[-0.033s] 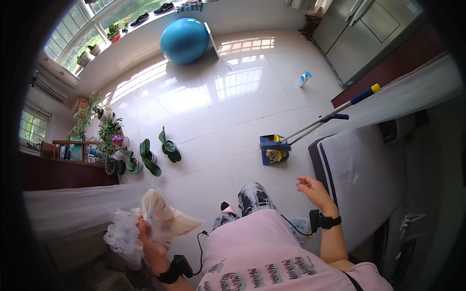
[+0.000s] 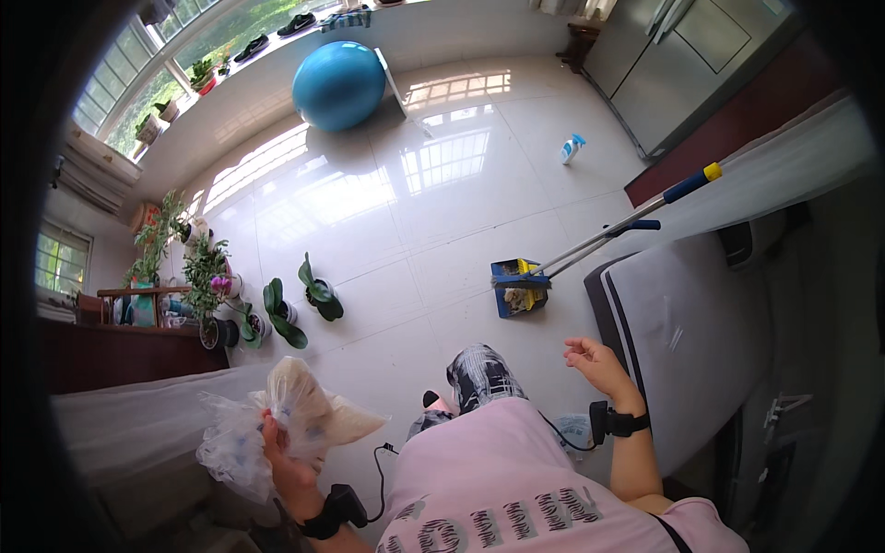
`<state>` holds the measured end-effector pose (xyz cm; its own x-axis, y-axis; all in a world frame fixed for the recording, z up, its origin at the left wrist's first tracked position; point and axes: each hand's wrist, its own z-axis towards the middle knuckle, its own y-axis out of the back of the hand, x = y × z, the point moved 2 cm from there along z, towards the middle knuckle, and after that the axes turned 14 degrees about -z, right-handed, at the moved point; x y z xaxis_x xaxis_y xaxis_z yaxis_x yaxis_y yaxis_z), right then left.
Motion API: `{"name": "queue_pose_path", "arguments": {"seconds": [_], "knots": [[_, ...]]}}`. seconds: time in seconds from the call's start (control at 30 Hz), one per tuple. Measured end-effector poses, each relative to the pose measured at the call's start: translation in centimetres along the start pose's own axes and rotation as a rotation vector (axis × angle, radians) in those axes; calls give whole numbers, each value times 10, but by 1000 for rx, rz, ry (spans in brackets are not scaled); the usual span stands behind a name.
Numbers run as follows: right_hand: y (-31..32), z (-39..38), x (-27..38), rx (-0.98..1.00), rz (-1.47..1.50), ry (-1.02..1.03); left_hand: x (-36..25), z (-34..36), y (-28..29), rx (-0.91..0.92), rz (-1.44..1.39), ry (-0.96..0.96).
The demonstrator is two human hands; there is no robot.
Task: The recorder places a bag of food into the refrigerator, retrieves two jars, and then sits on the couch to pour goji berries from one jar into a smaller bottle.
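At lower left, the left hand (image 2: 288,464) pinches plastic bags (image 2: 302,394) bulging to either side; the right hand (image 2: 599,365) hangs half-spread.

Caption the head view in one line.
Left hand holds clear plastic bags; right hand empty; dustpan on tiled floor.

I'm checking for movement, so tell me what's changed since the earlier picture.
The view shifted slightly: the blue exercise ball now appears a little lower and further left. Nothing was grasped or released: the left hand still holds the plastic bag, the right hand stays empty.
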<state>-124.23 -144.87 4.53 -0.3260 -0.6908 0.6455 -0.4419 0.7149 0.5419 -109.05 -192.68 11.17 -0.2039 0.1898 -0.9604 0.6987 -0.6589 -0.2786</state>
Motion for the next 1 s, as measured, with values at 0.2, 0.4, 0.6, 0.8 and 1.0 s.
{"name": "queue_pose_path", "arguments": {"seconds": [0.2, 0.4, 0.6, 0.8, 1.0], "knots": [[15, 131, 85, 160, -221, 25, 15, 148, -135, 358, 439, -258], [58, 246, 180, 116, -138, 190, 20, 282, -217, 343, 411, -209], [135, 344, 203, -30, -2, 29, 70, 398, -332, 526, 369, -280], [208, 403, 161, -206, 91, -316, 148, 524, -474, 483, 148, 83], [254, 422, 134, -361, 233, -559, 195, 624, -640, 796, 187, 112]]}}
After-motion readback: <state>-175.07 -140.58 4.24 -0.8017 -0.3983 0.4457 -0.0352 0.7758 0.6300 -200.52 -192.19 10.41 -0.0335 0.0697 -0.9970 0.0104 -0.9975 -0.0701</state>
